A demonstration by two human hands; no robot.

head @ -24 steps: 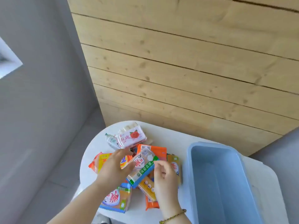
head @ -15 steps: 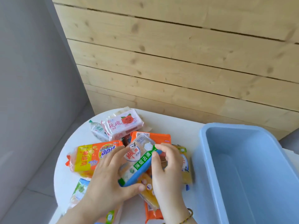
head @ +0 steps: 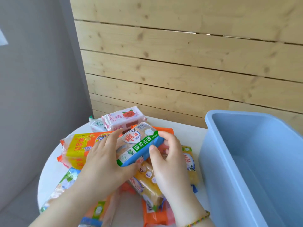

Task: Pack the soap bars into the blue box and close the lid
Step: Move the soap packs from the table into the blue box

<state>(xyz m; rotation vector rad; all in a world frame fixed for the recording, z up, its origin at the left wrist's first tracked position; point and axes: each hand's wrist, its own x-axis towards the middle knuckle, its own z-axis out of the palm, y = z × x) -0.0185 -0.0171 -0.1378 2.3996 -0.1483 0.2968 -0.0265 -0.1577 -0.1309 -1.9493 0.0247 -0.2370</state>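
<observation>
A blue-and-green wrapped soap bar (head: 139, 146) is held over a pile of several wrapped soap bars on the white round table (head: 50, 171). My left hand (head: 105, 163) grips its left end and my right hand (head: 168, 159) grips its right end. Beneath lie a yellow-orange bar (head: 77, 148), a pink rose-printed bar (head: 123, 119) and an amber bar (head: 149, 182). The blue box (head: 213, 154) stands open on the right and looks empty inside. No lid shows.
A wooden plank wall (head: 180, 63) rises right behind the table. A grey wall and floor lie to the left. The table's rounded edge runs along the left of the pile.
Both hands have closed on the blue-and-green soap bar and raised it slightly off the pile. The view has shifted closer and lower.
</observation>
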